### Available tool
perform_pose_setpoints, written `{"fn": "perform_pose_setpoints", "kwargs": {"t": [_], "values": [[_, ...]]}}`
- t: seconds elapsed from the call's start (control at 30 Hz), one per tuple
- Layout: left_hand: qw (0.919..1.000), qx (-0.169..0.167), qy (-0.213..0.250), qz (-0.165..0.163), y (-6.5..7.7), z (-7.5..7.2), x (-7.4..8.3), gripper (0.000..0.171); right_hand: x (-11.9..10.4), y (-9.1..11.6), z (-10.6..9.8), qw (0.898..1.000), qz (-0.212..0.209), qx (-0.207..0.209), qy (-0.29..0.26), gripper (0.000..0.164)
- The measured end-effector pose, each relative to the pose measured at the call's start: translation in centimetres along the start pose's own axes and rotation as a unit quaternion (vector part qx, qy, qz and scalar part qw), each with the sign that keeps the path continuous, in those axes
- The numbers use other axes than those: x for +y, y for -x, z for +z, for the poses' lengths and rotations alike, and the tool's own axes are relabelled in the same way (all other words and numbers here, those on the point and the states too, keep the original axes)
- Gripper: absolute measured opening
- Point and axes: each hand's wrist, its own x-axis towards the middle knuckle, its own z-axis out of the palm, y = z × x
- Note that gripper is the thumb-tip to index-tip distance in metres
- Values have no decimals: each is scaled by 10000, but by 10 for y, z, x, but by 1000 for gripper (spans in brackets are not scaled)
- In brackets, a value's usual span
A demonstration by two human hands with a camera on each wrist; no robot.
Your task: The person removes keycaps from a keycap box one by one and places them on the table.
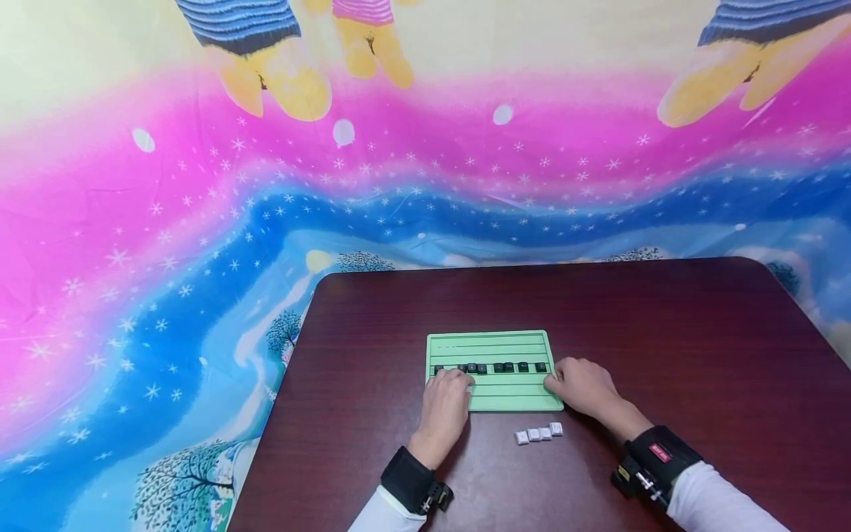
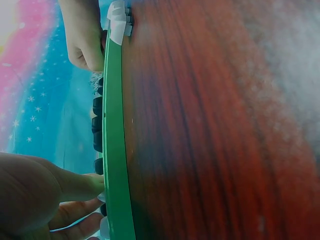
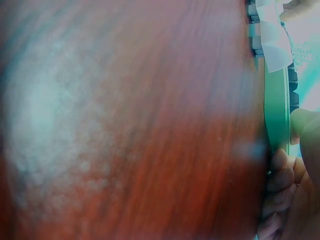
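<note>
Holding green tray [image 1: 518, 401] by its right edge; left grip unconfirmed

Nearest me: four white keycaps [image 1: 534, 435], loose, just off the tray's near side toward its right half. My left hand [image 1: 445, 406] is over the tray's left part. Left wrist view shows a whitish piece [image 2: 101, 197] at the thumb tip; can't tell if it's pinched or only touched. My right hand [image 1: 586, 387] has a narrow hold on the tray's right edge, thumb on top, fingers curled alongside. Black keycaps [image 1: 508, 367] run across the tray's middle, with gaps. Table [image 1: 598, 303] continues past the tray's far edge, then a patterned backdrop [image 1: 565, 170].

Risks, my read: left fingers could knock black caps, being crowded against that end and hiding it. A right-hand tug could skew the tray and shift the row. Dragging it nearer would bump the loose whites.
</note>
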Motion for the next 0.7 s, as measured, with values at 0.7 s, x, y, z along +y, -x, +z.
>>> {"fn": "perform_pose_setpoints", "kwargs": {"t": [0.7], "values": [[9992, 47, 393, -11, 0, -11, 3, 16, 1, 0, 2, 10000, 29, -3, 24, 39]]}}
